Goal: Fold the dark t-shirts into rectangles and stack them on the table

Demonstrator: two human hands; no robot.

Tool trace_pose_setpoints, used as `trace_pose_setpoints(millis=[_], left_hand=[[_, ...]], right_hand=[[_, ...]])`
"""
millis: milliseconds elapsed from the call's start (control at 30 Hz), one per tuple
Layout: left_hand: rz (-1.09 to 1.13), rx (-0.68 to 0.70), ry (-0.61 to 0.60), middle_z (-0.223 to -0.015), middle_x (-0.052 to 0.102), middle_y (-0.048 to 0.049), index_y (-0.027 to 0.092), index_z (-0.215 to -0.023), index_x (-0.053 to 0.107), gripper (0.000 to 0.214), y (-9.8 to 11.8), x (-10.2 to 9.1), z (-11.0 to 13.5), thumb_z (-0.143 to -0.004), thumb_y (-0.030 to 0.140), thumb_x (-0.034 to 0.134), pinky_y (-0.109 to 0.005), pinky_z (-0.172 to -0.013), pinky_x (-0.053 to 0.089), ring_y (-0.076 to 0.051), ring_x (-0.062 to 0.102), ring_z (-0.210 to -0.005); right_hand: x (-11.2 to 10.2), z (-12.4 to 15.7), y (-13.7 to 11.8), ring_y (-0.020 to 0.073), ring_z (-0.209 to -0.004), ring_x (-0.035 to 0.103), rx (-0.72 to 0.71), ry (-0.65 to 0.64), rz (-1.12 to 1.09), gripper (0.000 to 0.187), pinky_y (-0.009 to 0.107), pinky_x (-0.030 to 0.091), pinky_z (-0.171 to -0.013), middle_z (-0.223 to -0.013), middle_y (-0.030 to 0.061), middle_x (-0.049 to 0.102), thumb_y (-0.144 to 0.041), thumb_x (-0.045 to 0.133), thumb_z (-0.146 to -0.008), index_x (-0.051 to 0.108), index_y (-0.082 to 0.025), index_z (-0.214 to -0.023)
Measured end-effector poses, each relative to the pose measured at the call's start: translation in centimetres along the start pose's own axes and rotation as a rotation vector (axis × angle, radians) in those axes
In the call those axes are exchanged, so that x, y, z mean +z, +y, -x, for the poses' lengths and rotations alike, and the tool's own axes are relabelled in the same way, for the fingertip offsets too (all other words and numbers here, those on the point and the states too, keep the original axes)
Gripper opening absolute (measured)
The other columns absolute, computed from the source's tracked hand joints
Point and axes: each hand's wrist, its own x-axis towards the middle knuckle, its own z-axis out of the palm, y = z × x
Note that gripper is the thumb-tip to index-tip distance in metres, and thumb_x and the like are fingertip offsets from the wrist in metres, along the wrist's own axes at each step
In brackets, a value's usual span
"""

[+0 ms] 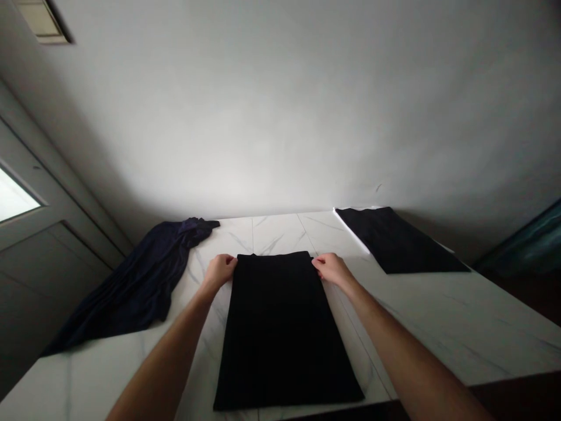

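A black folded cloth (284,333), perhaps a garment, lies flat in front of me, its narrower-looking edge away from me. My left hand (221,270) pinches its far left corner, fingers closed. At the far right corner, my right hand (329,268) pinches the fabric between thumb and fingers. Both forearms reach in from the bottom, one on each side of the cloth. Which kind of garment it is, I cannot tell.
The cloth rests on a white marble-patterned table (421,310) against a grey wall (280,105). A crumpled dark navy garment (135,286) lies on the left. Another folded black cloth (394,240), with white along its edge, lies at the back right. A door (48,216) stands at left.
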Motion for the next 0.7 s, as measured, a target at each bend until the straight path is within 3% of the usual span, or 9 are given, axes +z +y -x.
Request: trace_pose_setpoints(millis=[233, 400, 500, 700], left_hand=[[0.143, -0.038, 0.018, -0.076, 0.074, -0.0059, 0.015, -0.081, 0.075, 0.028, -1.7, 1.7, -1.1, -0.09, 0.035, 0.057, -0.025, -0.063, 0.038, -0.019, 0.067, -0.077], [0.307, -0.074, -0.095, -0.047, 0.048, 0.0027, 0.018, -0.059, 0.059, 0.037, -2.2, 2.2, -2.4, -0.085, 0.044, 0.059, -0.024, -0.049, 0.03, -0.013, 0.048, -0.047], [0.399, -0.087, -0.174, -0.045, 0.04, 0.0055, 0.02, -0.055, 0.049, 0.042, -2.4, 2.3, -2.7, -0.085, 0.049, 0.057, -0.023, -0.043, 0.025, -0.01, 0.037, -0.04], [0.476, -0.082, -0.23, -0.044, 0.036, 0.0068, 0.021, -0.054, 0.045, 0.045, -2.8, 2.5, -2.8, -0.08, 0.055, 0.06, -0.022, -0.042, 0.023, -0.008, 0.034, -0.038]], right_hand=[[1.4, -2.8, 1.6, 0.0101, -0.045, 0.045, 0.022, -0.062, -0.305, 0.033, 0.023, 0.029, -0.046, -0.05, -0.0021, 0.055, -0.045, 0.067, -0.079, 0.063, -0.018, -0.062], [1.7, -4.2, 2.1, 0.0076, -0.045, 0.031, 0.09, -0.11, -0.417, 0.04, 0.023, 0.02, -0.046, -0.049, -0.0041, 0.045, -0.051, 0.063, -0.078, 0.054, -0.018, -0.056], [1.6, -4.5, 2.1, 0.0068, -0.046, 0.027, 0.085, -0.124, -0.432, 0.038, 0.024, 0.017, -0.047, -0.052, -0.0052, 0.045, -0.052, 0.064, -0.074, 0.055, -0.018, -0.059], [1.7, -4.2, 2.1, 0.007, -0.047, 0.028, 0.001, -0.11, -0.469, 0.038, 0.024, 0.015, -0.048, -0.054, -0.007, 0.041, -0.055, 0.067, -0.07, 0.058, -0.019, -0.064]])
